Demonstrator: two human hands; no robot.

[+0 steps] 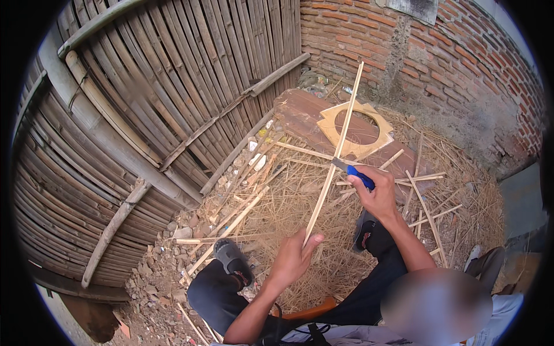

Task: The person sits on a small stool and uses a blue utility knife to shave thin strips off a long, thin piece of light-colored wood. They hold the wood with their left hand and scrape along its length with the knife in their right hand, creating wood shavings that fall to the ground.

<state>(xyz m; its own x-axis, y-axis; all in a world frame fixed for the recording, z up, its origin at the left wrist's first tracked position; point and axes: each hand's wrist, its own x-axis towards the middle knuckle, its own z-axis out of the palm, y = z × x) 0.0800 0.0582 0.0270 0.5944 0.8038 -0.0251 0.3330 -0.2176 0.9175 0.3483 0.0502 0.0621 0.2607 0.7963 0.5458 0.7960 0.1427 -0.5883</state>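
A long, pale bamboo strip [349, 118] slants up and away from me, over the straw-covered ground. Its near end is gripped by my left hand [291, 259], thumb and fingers closed around it. My right hand [378, 195] is wrapped round the blue handle of a knife [360, 175]. The knife's dark blade lies against the strip near its middle, a good way above the left hand. Whether the blade has cut into the wood is too small to tell.
Beyond the strip, a wooden frame with a round hole [329, 126] lies on a brown board [297, 109]. Loose bamboo strips [242, 213] and shavings [294, 202] cover the ground between my shoes. A bamboo fence [190, 75] stands left, a brick wall [358, 34] behind. A blurred patch hides the lower right.
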